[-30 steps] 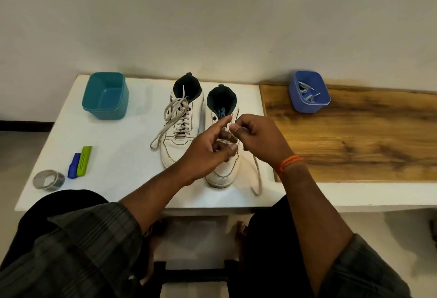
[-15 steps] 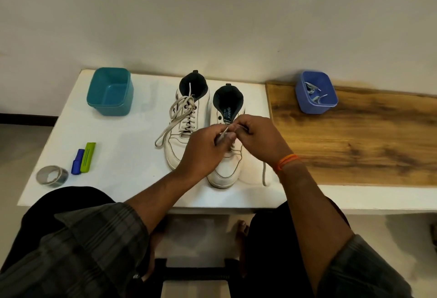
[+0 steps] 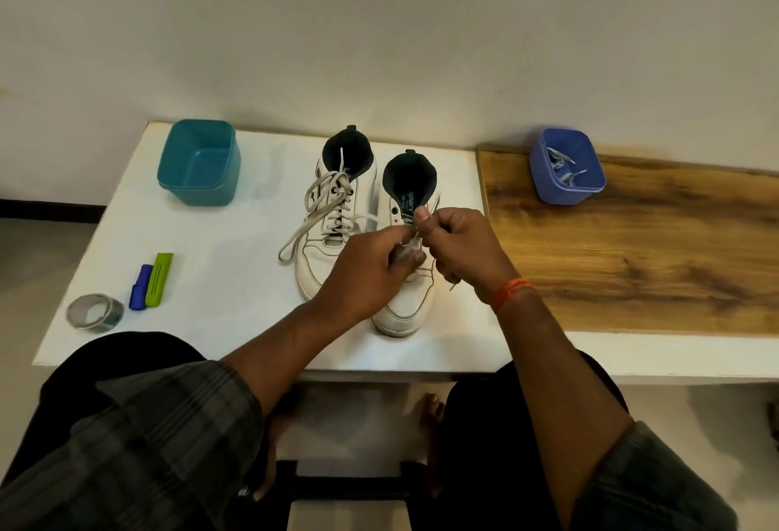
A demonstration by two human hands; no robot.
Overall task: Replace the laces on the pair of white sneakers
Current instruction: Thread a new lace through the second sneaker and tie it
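Two white sneakers stand side by side on the white table (image 3: 236, 260), toes toward me. The left sneaker (image 3: 333, 218) is laced with a cream lace that trails loose to its left. Over the right sneaker (image 3: 406, 298), both hands meet. My left hand (image 3: 371, 269) and my right hand (image 3: 457, 248) each pinch the same cream lace (image 3: 415, 241) above the shoe's eyelets. A lace end (image 3: 453, 286) pokes out under my right wrist. The shoe's middle is hidden by my hands.
A teal tub (image 3: 198, 161) sits at the table's back left. A blue tub (image 3: 567, 165) holding grey laces stands on the wooden board (image 3: 632, 252) to the right. A blue and a green marker (image 3: 151, 281) and a tape roll (image 3: 95, 312) lie front left.
The hanging lace loop at the shoe's right has been drawn up, leaving only a short end. My hands stay together over the right sneaker, now pinching the lace higher near the tongue.
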